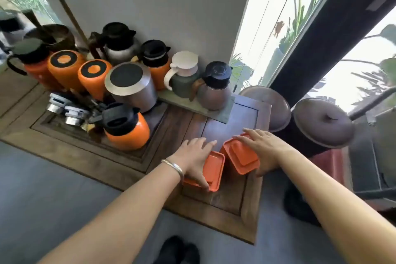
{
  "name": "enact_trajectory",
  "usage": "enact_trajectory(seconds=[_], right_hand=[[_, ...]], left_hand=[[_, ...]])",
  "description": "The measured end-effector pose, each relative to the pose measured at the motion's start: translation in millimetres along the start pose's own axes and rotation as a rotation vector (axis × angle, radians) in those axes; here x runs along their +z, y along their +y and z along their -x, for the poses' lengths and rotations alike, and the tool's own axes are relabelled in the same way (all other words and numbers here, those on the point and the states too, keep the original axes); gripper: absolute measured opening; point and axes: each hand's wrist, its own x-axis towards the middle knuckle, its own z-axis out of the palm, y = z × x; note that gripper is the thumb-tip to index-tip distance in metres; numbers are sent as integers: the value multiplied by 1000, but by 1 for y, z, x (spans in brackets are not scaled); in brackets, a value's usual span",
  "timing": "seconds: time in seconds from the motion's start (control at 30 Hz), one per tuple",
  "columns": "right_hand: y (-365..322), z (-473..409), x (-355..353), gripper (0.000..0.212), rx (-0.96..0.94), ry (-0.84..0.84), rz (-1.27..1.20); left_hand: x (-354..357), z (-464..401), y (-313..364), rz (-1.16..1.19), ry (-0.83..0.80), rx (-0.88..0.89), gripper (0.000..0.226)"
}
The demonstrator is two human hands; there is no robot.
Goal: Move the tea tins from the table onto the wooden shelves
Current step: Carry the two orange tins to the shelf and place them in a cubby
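Note:
Two orange rectangular tea tins stand side by side on the dark wooden table (225, 197), near its right front corner. My left hand (196, 157) lies over the left tin (214, 170), thumb at its near edge and fingers curled over its far side. My right hand (264, 149) grips the right tin (241, 156), which is tilted, with fingers across its top and thumb at its right side. No wooden shelves are in view.
Several orange, steel and black thermos jugs (126, 128) crowd the table's left and back, with loose lids (64, 107) beside them. Two large lidded dark jars (321, 124) stand to the right of the table. A grey wall and a window are behind. My shoes (177, 251) show below.

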Motion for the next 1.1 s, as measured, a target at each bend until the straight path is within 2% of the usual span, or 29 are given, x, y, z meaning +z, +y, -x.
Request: enact_trajectory(seconds=[0.13, 0.27, 0.4, 0.57, 0.73, 0.93, 1.1], right_hand=[[2, -9, 11, 135, -19, 25, 52], [8, -14, 20, 129, -37, 86, 29], [10, -19, 24, 125, -47, 127, -22], [5, -22, 34, 130, -22, 176, -81], [2, -27, 41, 128, -40, 234, -122], [0, -7, 38, 124, 116, 311, -275], [15, 35, 7, 124, 229, 358, -320]], left_hand=[[11, -1, -2, -61, -30, 2, 148], [17, -3, -4, -128, -56, 4, 146], [19, -5, -5, -187, -4, 17, 133], [21, -8, -6, -158, 59, 6, 128], [19, -15, -9, -155, 129, 68, 124], [-2, -14, -16, -116, 187, 43, 120], [-51, -14, -8, -116, 222, 86, 120]])
